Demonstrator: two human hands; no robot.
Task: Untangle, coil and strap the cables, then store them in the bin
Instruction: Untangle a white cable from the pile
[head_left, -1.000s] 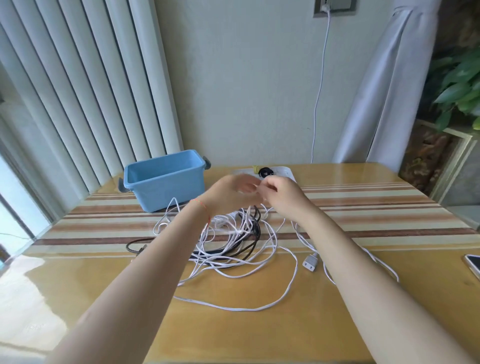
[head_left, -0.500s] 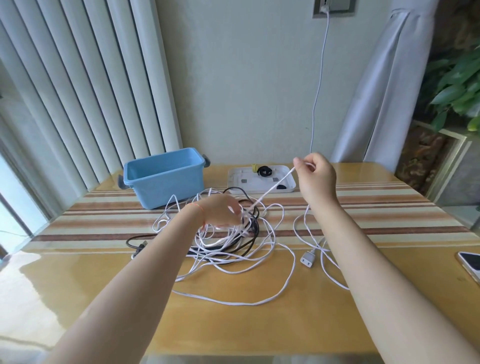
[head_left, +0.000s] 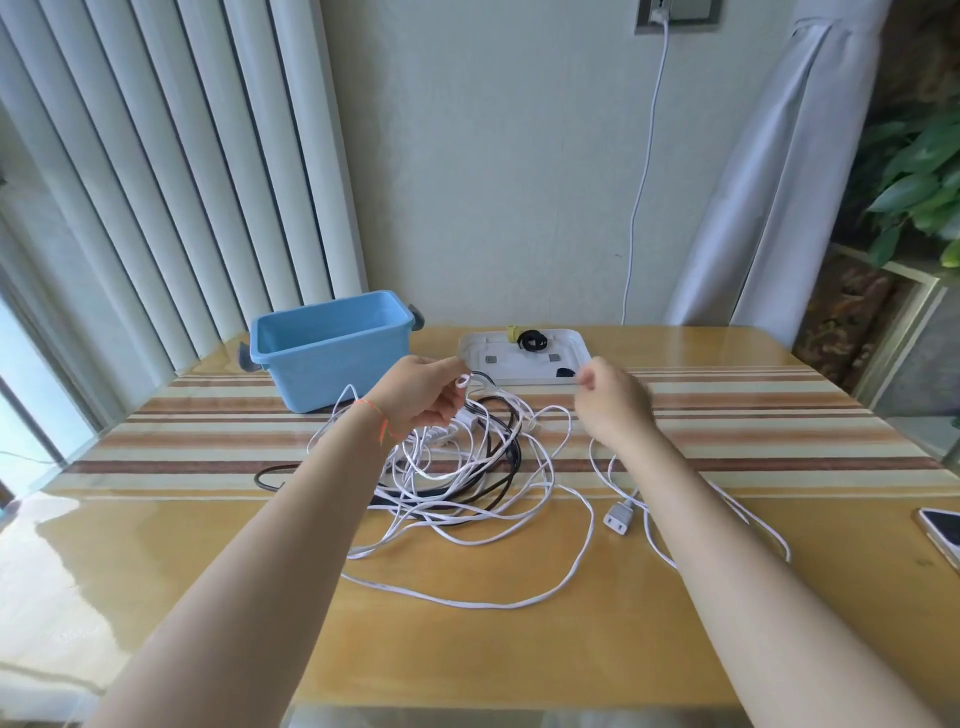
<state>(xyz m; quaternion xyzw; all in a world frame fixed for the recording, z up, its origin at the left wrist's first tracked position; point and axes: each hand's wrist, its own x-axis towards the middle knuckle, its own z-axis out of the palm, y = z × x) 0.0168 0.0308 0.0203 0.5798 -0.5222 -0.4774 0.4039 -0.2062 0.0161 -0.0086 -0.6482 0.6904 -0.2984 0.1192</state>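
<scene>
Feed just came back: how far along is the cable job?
Nothing finished: the blue bin looks empty. In hand: the left hand pinches a white cable loop, the right hand pinches a strand. Left: the white and black cable tangle lies uncoiled; straps sit unused on the white tray.

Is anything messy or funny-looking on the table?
Yes. The white cables and a black cable lie in one knotted heap mid-table, not coiled yet. The blue bin behind holds no cables. The left hand pinches a white loop; the right hand pinches a strand.
</scene>
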